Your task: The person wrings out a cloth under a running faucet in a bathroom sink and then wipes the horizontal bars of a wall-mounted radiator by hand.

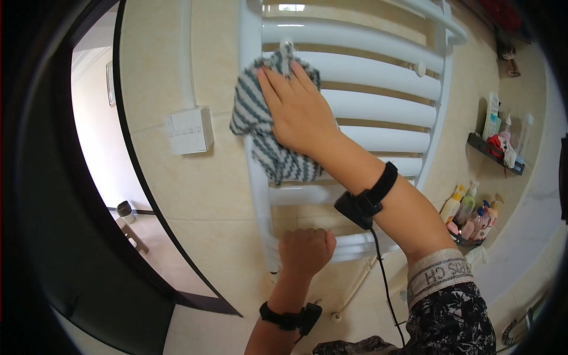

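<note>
A white wall-mounted towel radiator point(377, 106) with curved horizontal bars fills the middle of the view. A grey and white striped cloth point(262, 111) hangs at its upper left, by a small hook point(287, 45). My right hand point(301, 108) lies on the cloth with its fingers spread, pressing it toward the bars; whether the fingers grip it cannot be told. Lower down, my left hand point(306, 250) is closed in a fist at the radiator's bottom bars. What is inside the fist, if anything, is hidden. Both wrists wear black straps with small devices.
Left of the radiator a white box point(188, 131) is fixed to the tiled wall, beside a doorway with a dark frame point(146, 177). At the right, two corner shelves point(488, 148) hold several bottles. A round knob point(419, 69) sticks out from the bars. A black cable hangs from my right wrist.
</note>
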`<action>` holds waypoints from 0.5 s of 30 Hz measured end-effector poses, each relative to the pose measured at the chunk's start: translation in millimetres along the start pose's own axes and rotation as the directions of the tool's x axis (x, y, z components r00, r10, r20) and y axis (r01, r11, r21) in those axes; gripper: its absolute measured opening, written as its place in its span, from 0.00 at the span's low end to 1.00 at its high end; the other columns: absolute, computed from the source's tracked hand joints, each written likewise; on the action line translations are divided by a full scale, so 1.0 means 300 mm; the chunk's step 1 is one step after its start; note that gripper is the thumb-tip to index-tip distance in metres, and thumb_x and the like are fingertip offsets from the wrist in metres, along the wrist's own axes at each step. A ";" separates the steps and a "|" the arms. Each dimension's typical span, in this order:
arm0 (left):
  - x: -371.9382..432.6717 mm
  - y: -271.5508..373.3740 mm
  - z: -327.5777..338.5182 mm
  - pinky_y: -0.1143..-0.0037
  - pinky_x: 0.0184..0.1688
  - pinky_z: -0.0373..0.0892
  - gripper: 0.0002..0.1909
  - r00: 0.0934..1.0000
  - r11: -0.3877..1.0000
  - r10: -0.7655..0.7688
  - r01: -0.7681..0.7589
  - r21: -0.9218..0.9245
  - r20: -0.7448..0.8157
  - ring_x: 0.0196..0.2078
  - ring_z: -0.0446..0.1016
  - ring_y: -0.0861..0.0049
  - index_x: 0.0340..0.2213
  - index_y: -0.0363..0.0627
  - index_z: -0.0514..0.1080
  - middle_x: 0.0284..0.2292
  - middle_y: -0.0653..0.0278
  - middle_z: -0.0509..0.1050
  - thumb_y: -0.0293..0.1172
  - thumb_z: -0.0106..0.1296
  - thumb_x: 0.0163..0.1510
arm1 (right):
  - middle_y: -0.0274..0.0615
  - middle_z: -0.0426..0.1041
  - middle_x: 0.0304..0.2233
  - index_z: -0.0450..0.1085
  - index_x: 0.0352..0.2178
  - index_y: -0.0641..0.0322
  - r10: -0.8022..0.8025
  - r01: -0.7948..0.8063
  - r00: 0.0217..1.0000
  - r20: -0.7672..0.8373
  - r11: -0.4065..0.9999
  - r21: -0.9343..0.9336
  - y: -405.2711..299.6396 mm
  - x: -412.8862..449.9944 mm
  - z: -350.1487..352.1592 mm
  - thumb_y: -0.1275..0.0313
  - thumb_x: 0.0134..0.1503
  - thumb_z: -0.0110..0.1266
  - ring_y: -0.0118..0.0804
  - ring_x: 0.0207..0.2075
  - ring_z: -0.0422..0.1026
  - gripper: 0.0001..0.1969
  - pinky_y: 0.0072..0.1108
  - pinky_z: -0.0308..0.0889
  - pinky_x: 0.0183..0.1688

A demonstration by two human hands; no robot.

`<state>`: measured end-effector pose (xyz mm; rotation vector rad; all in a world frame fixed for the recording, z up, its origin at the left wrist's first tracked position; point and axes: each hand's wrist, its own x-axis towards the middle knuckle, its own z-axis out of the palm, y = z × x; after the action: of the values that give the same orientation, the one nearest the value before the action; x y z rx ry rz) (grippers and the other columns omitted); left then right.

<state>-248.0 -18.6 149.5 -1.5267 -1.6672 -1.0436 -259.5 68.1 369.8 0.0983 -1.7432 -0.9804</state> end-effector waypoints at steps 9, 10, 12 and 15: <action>-0.004 0.035 -0.003 0.66 0.19 0.60 0.19 0.996 0.998 -0.056 0.058 -0.031 0.068 0.13 0.65 0.62 0.08 0.49 0.66 0.10 0.61 0.66 0.40 0.46 0.49 | 0.57 0.62 0.46 0.60 0.48 0.77 0.221 -0.227 0.974 0.053 0.959 0.171 0.021 0.130 0.000 0.74 0.41 0.49 0.51 0.45 0.65 0.29 0.32 0.52 0.59; 0.003 0.029 -0.009 0.66 0.19 0.60 0.19 0.993 0.998 -0.068 0.068 -0.001 0.098 0.14 0.65 0.63 0.08 0.49 0.66 0.10 0.62 0.67 0.40 0.46 0.49 | 0.56 0.63 0.45 0.61 0.46 0.77 0.202 -0.196 0.979 -0.034 0.972 0.131 0.017 0.137 0.011 0.76 0.41 0.47 0.49 0.43 0.66 0.27 0.32 0.53 0.58; 0.014 0.020 -0.014 0.66 0.20 0.60 0.19 0.989 0.997 -0.075 0.071 0.029 0.131 0.14 0.66 0.63 0.09 0.49 0.67 0.11 0.62 0.67 0.40 0.47 0.49 | 0.55 0.64 0.44 0.61 0.46 0.76 0.101 -0.094 0.994 -0.046 0.986 0.139 0.044 0.126 0.008 0.76 0.41 0.47 0.49 0.42 0.67 0.26 0.32 0.53 0.58; 0.026 0.011 -0.025 0.67 0.20 0.61 0.18 0.996 0.999 -0.045 0.044 0.010 0.076 0.15 0.67 0.64 0.09 0.49 0.67 0.11 0.63 0.68 0.39 0.47 0.49 | 0.50 0.65 0.46 0.64 0.45 0.73 -0.028 0.026 1.000 0.008 0.985 0.170 0.121 0.066 -0.040 0.77 0.41 0.46 0.47 0.44 0.67 0.25 0.33 0.53 0.58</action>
<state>-246.1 -21.5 160.2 -1.5475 -1.7629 -1.0115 -243.9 75.4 409.4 0.2270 -1.8375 -0.8522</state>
